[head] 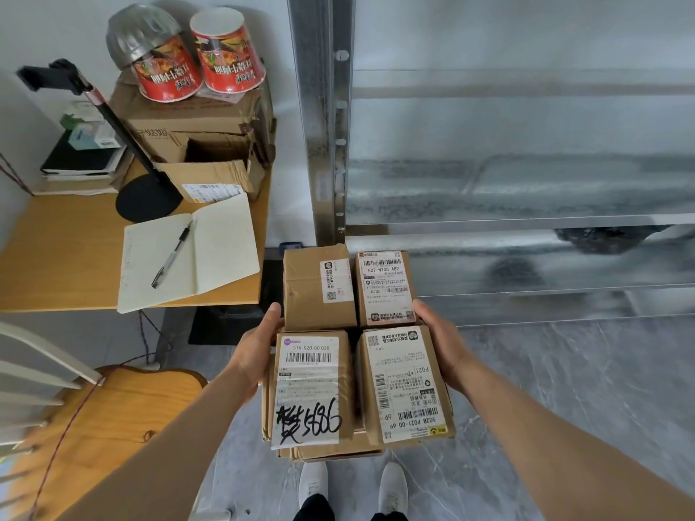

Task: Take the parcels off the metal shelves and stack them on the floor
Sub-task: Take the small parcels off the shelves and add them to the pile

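Firmly, both hands' fingers (427, 314) round the parcels (357, 355)

The metal shelves (526, 227) are smearing into blur, and a dark shape (601, 238) under one shelf is staying unidentifiable. The parcels (361, 351) are hiding both palms and the lower boxes in the stack. The small label print is reading too fine. Both forearms are running off the bottom edge.

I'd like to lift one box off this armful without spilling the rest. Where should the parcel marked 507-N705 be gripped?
Grip the 507-N705 parcel from above, across its left and right side walls. It lies flat on top, its near right corner under the right hand, so probably pinch nearer the far end.
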`<state>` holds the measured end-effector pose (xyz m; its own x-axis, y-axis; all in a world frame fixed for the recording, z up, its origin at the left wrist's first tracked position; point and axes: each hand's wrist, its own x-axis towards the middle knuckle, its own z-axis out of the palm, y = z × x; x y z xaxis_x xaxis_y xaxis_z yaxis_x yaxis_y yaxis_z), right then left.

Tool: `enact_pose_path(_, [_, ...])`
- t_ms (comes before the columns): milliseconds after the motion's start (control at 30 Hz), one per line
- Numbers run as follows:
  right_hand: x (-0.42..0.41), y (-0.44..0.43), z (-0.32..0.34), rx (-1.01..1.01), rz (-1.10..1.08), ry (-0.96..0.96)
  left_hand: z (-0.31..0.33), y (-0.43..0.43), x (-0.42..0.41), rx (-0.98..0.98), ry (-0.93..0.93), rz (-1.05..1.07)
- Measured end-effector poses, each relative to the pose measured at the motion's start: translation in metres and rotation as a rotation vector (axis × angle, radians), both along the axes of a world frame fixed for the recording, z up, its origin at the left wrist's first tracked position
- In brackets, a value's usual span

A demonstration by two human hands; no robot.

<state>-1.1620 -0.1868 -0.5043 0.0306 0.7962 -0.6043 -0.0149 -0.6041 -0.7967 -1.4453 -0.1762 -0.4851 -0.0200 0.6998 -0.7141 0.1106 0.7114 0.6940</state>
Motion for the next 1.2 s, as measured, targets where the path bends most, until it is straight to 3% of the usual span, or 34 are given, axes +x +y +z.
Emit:
enact_pose_path(233, [0.0, -0.001, 0.005, 0.026, 0.019, 0.037, 0.009, 0.001, 0.001, 0.004, 0.031, -0.038])
enact_pose_path(400, [0.003, -0.002, 0.005, 0.026, 0.012, 0.017, 0.03, 0.007, 0.003, 0.196, 0.177, -0.049])
enact_pose_path(633, [0.004, -0.006, 0.008, 0.027, 0.002, -0.063, 0.092, 0.009, 0.031, 0.666, 0.812, -0.729])
enact_pose_path(800, [0.006, -0.01, 0.014, 0.023, 0.03, -0.154, 0.091, -0.012, 0.072, 0.509, 0.939, -1.006])
enact_pose_path(1200, [0.004, -0.016, 0.028, 0.026, -0.02, -0.151, 0.053, -0.027, 0.08, 0.499, 1.09, -1.105])
